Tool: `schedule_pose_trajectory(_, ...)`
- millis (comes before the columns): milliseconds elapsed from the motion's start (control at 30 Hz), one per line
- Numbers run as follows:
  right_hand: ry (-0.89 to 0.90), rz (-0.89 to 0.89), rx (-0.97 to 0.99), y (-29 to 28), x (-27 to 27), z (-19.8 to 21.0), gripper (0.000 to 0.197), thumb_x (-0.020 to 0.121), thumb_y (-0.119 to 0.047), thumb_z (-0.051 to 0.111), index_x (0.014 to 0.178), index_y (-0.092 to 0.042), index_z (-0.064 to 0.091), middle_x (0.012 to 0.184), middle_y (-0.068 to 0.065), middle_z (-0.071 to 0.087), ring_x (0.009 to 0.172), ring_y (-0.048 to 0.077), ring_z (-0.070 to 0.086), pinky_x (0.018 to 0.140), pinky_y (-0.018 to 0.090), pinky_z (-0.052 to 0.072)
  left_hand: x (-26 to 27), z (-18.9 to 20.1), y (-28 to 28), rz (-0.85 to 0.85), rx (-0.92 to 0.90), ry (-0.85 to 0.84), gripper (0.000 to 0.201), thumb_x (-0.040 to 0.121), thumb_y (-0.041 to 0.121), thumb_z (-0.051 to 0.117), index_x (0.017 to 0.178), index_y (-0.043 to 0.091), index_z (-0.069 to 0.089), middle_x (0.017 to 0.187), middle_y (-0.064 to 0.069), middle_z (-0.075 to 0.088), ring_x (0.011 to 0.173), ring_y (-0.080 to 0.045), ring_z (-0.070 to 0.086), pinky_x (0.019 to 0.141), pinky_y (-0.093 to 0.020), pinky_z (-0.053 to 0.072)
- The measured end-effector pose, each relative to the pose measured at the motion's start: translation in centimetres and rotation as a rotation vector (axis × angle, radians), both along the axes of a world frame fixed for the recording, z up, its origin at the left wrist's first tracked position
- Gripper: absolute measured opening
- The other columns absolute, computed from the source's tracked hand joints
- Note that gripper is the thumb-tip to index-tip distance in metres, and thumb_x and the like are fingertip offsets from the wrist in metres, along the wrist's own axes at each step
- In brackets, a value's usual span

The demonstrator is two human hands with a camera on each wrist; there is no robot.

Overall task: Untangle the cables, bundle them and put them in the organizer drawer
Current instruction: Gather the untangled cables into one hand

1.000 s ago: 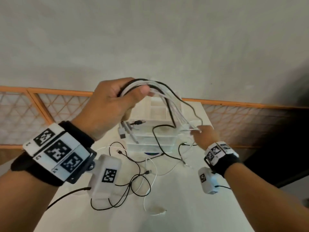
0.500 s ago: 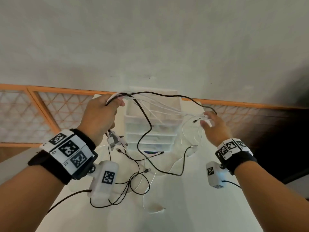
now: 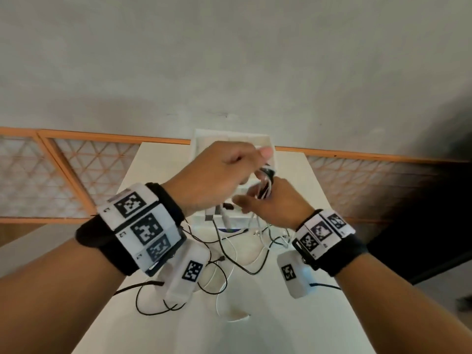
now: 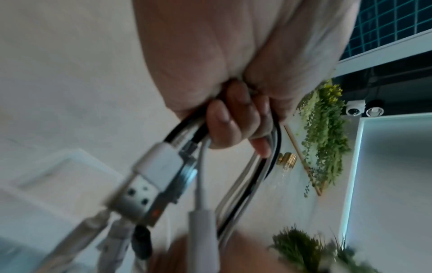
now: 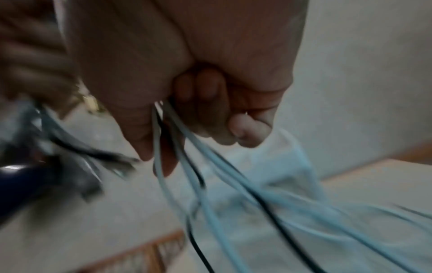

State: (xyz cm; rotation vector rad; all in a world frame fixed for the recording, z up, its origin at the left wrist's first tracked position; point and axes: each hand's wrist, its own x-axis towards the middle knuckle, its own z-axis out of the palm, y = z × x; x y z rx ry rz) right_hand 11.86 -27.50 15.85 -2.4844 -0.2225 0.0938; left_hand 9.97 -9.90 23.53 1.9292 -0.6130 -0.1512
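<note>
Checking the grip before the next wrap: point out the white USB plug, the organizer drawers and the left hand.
white USB plug (image 4: 161,166): left wrist view, plastic housing.
organizer drawers (image 3: 231,141): head view, top rear rim.
left hand (image 3: 217,175): head view, back of hand.

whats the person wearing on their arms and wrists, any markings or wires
Both forearms are bare, with no sleeves. Each wrist carries a black band topped by white blocks printed with black square tag markers; the right wrist band has the same. Under each wrist hangs a white camera box, also tagged, with a thin black lead running back from it; the right box matches.
</note>
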Motion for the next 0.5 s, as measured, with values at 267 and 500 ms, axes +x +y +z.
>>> schedule_pose_trajectory(267,0.277,-0.611,-0.017,-12.1,2.8,-5.2,0.032,0.093,-0.034,0.054,0.096,-0.005,0.067,0.076,0.015,0.063,0.056,0.025,0.064,0.062,0.039,0.062,1.9,-3.6,6.3,0.292,-0.077,0.085,0.043,0.099,0.039,0.051,0.064,0.023,0.068,0.055,0.005,0.034,0.052,-0.016,0.026,0.052,-0.028,0.023)
schedule_pose_trajectory(500,-0.159,-0.702,0.283,-12.5,5.2,0.5,0.031,0.091,0.006,0.040,0.107,-0.010,0.062,0.083,0.013,0.069,0.055,0.019,0.063,0.053,0.027,0.055,2.4,-9.4,7.5,0.289,0.485,0.083,0.042,0.099,0.052,0.041,0.080,0.030,0.071,0.062,-0.011,0.054,0.059,-0.025,0.051,0.056,-0.030,0.034)
